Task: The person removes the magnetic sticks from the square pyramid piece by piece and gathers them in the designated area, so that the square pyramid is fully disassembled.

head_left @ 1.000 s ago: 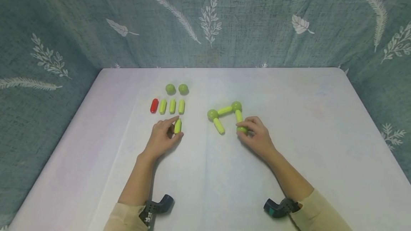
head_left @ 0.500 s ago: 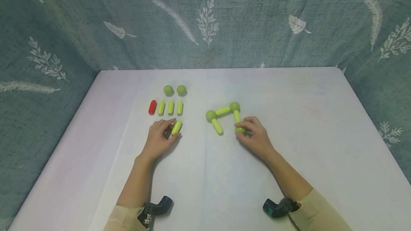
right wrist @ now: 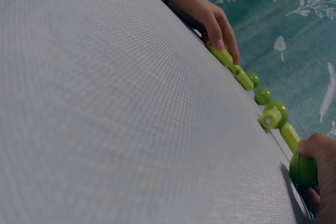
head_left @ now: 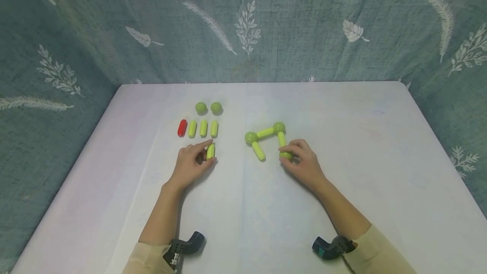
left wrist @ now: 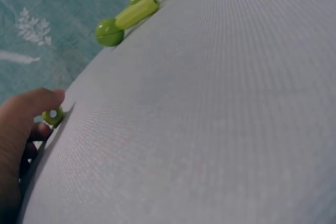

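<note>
In the head view my left hand [head_left: 189,163] pinches a short yellow-green rod [head_left: 211,151] between thumb and index finger. One end of this rod, with a pale round dot [left wrist: 53,114], faces the left wrist camera. My right hand [head_left: 304,163] holds a green ball [head_left: 285,155] between thumb and fingers, partly covering it. That ball sits at the end of a joined chain: a rod [head_left: 282,139] up to a corner ball [head_left: 279,127], a slanted rod [head_left: 265,132], a second ball [head_left: 250,138], then a rod [head_left: 258,151] with its near end free.
Beyond my left hand a red rod [head_left: 182,128] lies in a row with three yellow-green rods [head_left: 203,128]. Two loose green balls [head_left: 208,108] sit behind them. A patterned green cloth [head_left: 243,24] surrounds the white table [head_left: 361,138] at the back and sides.
The rod in my left fingers tilted half a second ago and now stands lengthwise again. My right hand and the chain stay in place.
</note>
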`<state>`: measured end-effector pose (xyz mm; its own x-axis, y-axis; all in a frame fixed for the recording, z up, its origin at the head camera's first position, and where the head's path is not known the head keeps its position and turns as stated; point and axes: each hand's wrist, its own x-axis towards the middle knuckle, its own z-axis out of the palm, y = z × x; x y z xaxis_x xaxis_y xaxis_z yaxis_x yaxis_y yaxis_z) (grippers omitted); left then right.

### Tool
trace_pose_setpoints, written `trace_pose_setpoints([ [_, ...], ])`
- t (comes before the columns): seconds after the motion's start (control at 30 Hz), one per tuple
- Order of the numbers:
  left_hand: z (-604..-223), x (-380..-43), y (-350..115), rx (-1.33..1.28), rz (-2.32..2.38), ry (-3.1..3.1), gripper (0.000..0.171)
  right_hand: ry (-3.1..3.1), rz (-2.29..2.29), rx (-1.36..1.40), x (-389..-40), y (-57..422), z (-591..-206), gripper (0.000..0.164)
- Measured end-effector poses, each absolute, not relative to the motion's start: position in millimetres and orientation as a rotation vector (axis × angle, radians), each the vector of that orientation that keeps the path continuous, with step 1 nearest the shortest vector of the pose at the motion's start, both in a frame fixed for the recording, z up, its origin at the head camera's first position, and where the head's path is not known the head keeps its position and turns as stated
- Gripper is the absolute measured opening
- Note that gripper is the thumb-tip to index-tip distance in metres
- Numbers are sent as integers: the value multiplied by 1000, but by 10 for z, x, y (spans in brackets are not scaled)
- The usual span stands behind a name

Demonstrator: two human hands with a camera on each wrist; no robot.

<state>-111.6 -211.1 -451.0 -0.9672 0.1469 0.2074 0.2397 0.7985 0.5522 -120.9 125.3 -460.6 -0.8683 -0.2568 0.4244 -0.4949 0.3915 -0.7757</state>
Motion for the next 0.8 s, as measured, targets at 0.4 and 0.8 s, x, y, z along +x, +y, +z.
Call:
trace_pose_setpoints([
  [0.4, -4522, -1135, -2093, -309, -873, -2823, 54, -2424, 1455, 658, -1205, 1264, -4614, 26],
  [0.8, -4569, -1048, -1915, -791, -730, -2366, 39, -2376, 1476, 708, -1212, 1257, -4612, 28],
])
